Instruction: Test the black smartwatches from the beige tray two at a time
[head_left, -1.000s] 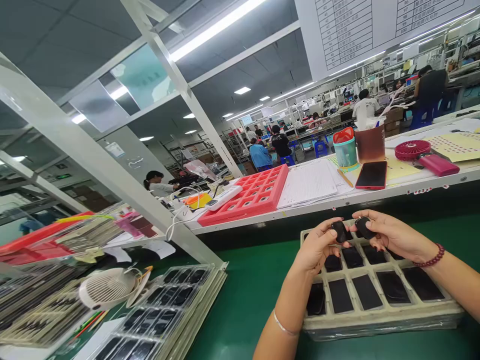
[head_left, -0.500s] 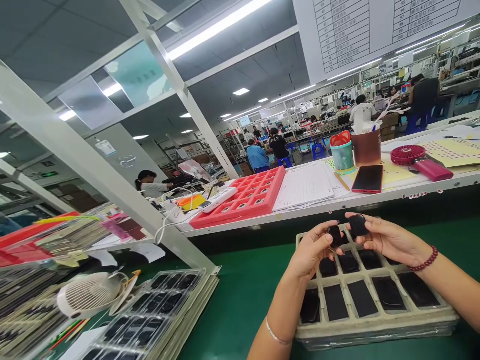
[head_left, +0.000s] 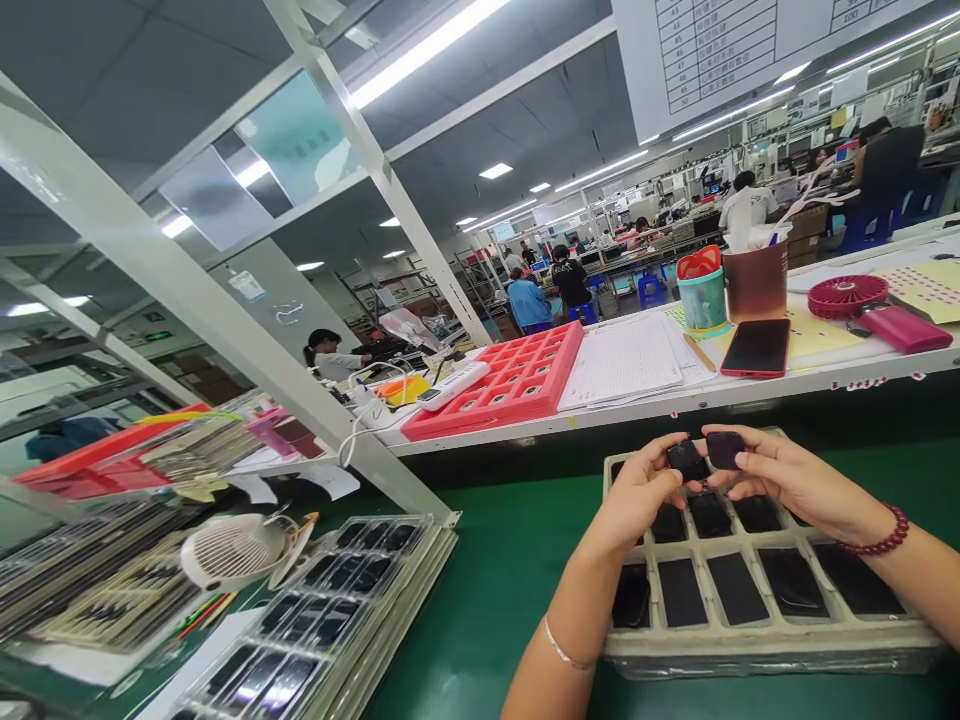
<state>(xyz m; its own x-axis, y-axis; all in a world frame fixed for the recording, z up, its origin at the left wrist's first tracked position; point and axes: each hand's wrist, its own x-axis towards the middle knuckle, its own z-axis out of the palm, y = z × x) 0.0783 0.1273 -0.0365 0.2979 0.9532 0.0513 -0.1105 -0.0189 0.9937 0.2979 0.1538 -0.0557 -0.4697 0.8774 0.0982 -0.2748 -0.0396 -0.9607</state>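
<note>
Above the far rows of a cream-coloured, compartmented tray [head_left: 750, 640], a small, glossy black square with rounded corners [head_left: 688, 461] is pinched between the thumb and fingers of the left hand [head_left: 637, 490]; beside it, the right hand [head_left: 810, 480] grips a matching dark square with a purplish sheen [head_left: 724, 451] in the same way; both are raised with a flat face toward the camera, though at this angle it is hard to say whether their edges touch. Below, flat dark panels fill the tray's front row; the right forearm crosses its right end. Bare green tabletop [head_left: 465, 580] lies open between the tray and a stack of clear plastic trays loaded with black pieces [head_left: 390, 620]; a narrower green strip shows past the tray's far right side. Beyond the hands, the edge of a raised white shelf [head_left: 630, 405] bounds the reach, and a slanting white metal post [head_left: 382, 480] closes off the left; on the shelf stand a red foam tray with square cells [head_left: 566, 375], white printed sheets [head_left: 626, 365], a red-edged black phone [head_left: 756, 348], a turquoise cup [head_left: 701, 300] and a round dark-pink fan [head_left: 847, 294].
</note>
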